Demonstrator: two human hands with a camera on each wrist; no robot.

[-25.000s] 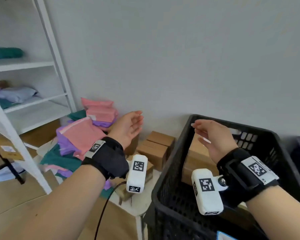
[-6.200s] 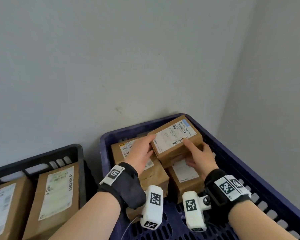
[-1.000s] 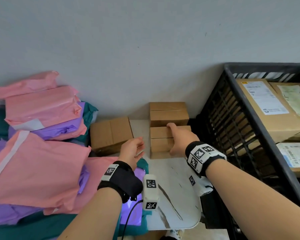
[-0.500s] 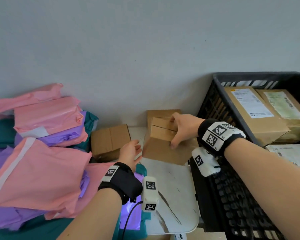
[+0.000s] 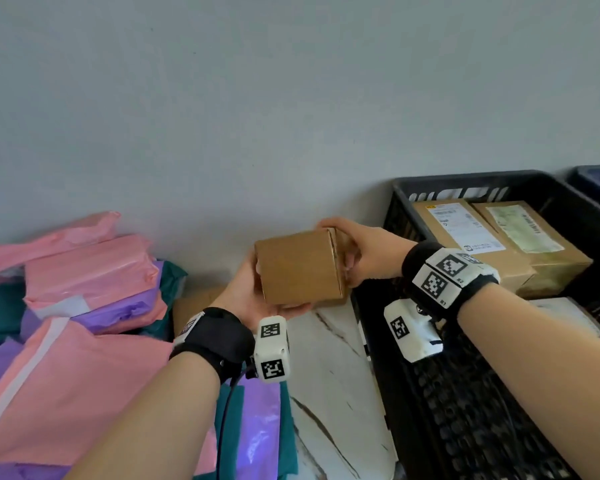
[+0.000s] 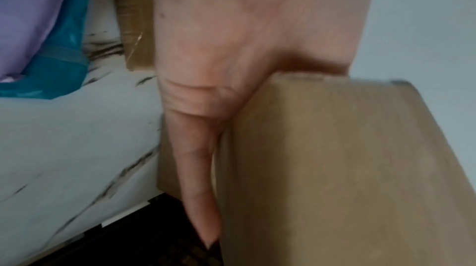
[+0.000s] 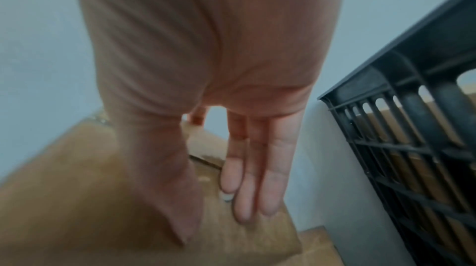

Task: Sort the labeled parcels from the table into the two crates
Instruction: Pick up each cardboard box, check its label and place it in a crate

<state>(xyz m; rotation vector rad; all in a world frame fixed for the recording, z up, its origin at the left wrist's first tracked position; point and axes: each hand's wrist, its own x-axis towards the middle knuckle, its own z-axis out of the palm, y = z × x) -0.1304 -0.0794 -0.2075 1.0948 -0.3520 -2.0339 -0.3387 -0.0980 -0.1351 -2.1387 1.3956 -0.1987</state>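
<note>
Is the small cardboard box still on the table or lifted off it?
Lifted: the small cardboard box hangs above the table, held between the left hand and right hand.

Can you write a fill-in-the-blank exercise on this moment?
1. The plain brown cardboard box is held by ____ hands.
2. The left hand supports the box from ____.
3. The black slatted plastic crate already holds brown parcels whose upward faces carry white ____.
4. The soft pink and purple mailer bags lie to the ____ of the box.

Missing words: both; below; labels; left
</note>
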